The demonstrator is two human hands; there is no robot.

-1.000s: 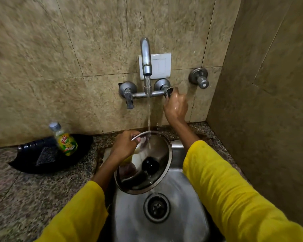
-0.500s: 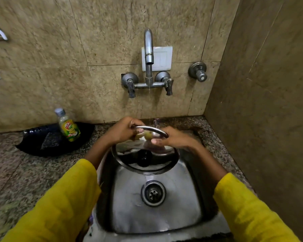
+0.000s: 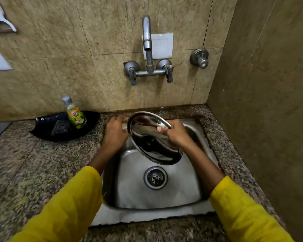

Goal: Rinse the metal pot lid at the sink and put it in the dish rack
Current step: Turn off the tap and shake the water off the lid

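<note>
The round metal pot lid (image 3: 152, 145) is tilted over the steel sink (image 3: 157, 198), its shiny inner side and dark knob facing me. My right hand (image 3: 175, 135) grips its right rim, thumb on the inside. My left hand (image 3: 115, 135) lies at the sink's left edge against the lid's left rim, fingers stretched toward the wall and not curled around it. The tap (image 3: 147, 41) stands on the wall above, with no stream running from it. No dish rack is in view.
A dish soap bottle (image 3: 75, 114) leans in a black tray (image 3: 59, 130) with a scrub pad, left of the sink on the granite counter (image 3: 33, 163). A tiled side wall (image 3: 261, 102) closes the right. The sink drain (image 3: 155, 178) is uncovered.
My right hand left the tap handle and took the lid's rim. The water stopped. The lid tipped from near flat to steeply tilted, and my left hand loosened off it.
</note>
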